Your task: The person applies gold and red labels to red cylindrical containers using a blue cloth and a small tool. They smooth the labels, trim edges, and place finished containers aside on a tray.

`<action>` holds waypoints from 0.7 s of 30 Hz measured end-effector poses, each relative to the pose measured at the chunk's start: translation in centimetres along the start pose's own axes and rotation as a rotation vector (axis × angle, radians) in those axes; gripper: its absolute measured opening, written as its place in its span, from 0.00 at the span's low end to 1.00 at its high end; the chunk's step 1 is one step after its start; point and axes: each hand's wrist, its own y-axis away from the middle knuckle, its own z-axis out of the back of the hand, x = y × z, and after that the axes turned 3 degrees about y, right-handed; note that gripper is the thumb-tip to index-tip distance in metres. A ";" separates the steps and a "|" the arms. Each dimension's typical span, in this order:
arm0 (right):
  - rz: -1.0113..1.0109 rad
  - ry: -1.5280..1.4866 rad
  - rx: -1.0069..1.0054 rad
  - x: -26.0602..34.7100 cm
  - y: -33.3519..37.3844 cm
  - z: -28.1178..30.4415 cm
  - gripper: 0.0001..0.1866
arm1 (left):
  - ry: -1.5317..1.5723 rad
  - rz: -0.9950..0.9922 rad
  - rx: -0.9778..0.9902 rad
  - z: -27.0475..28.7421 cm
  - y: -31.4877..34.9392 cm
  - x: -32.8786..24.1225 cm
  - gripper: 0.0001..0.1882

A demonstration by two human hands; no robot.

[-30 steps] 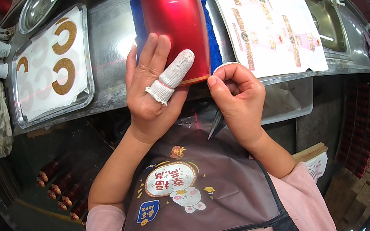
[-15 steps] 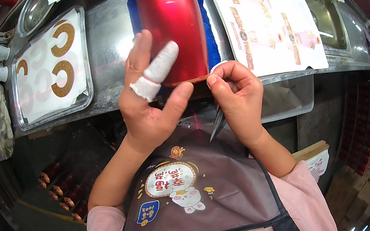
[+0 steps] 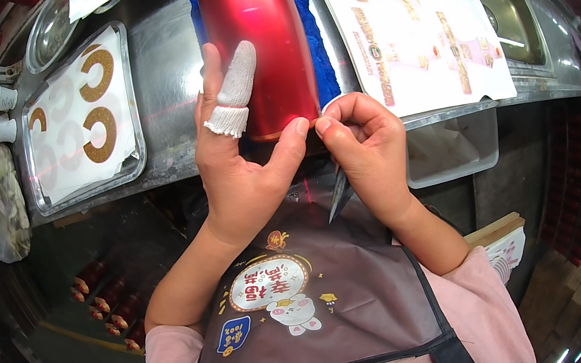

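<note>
Here, my left hand (image 3: pixel 237 167) spreads wide at a red cylinder (image 3: pixel 267 46) on blue cloth (image 3: pixel 316 37), my right hand (image 3: pixel 369 140) pinched at the cylinder's near rim (image 3: pixel 267 138), holding a dark pointed tool (image 3: pixel 341 197).

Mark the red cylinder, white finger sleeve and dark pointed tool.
Red cylinder (image 3: pixel 269 49), head view: middle of its side.
White finger sleeve (image 3: pixel 235 82), head view: its middle.
Dark pointed tool (image 3: pixel 340 194), head view: exposed shaft.

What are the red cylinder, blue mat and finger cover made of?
Red cylinder: coated metal or plastic, satin-glossy, judging by its smooth highlights.
Blue mat: probably fabric, matte, from its crumpled edge.
Finger cover: likely knit yarn, matte; ribbed, ragged cuff.
</note>
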 end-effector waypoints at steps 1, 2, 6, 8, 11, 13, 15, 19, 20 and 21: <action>-0.004 -0.005 0.002 0.0 -0.1 0.0 0.04 | -0.037 -0.015 -0.008 -0.1 0.0 0.1 0.41; -0.008 -0.010 0.005 -0.1 -0.1 0.0 0.04 | -0.072 -0.031 -0.010 -0.4 0.0 0.1 0.42; -0.016 -0.010 0.011 -0.1 -0.2 0.1 0.03 | -0.161 -0.069 -0.023 -1.0 0.3 0.1 0.42; -0.019 -0.013 0.012 -0.2 -0.2 0.3 0.03 | -0.195 -0.071 -0.022 -1.1 0.4 0.2 0.42; 0.011 0.027 0.021 -0.4 -0.2 0.5 0.02 | -0.150 -0.074 -0.002 -0.6 0.3 0.3 0.42; 0.033 0.022 0.032 -0.6 -0.3 0.6 0.02 | -0.113 -0.074 0.009 -0.4 0.3 0.4 0.42; 0.045 0.022 0.036 -0.9 -0.4 0.6 0.04 | -0.087 -0.076 0.009 -0.4 0.4 0.4 0.42; 0.068 0.043 0.036 -1.2 -0.6 0.7 0.05 | -0.147 -0.068 -0.018 -0.9 0.5 0.4 0.42; 0.076 0.052 0.035 -1.3 -0.6 0.7 0.05 | -0.169 -0.079 -0.023 -1.1 0.5 0.3 0.42; 0.074 0.058 0.037 -1.3 -0.6 0.7 0.06 | -0.179 -0.085 -0.026 -1.2 0.5 0.3 0.42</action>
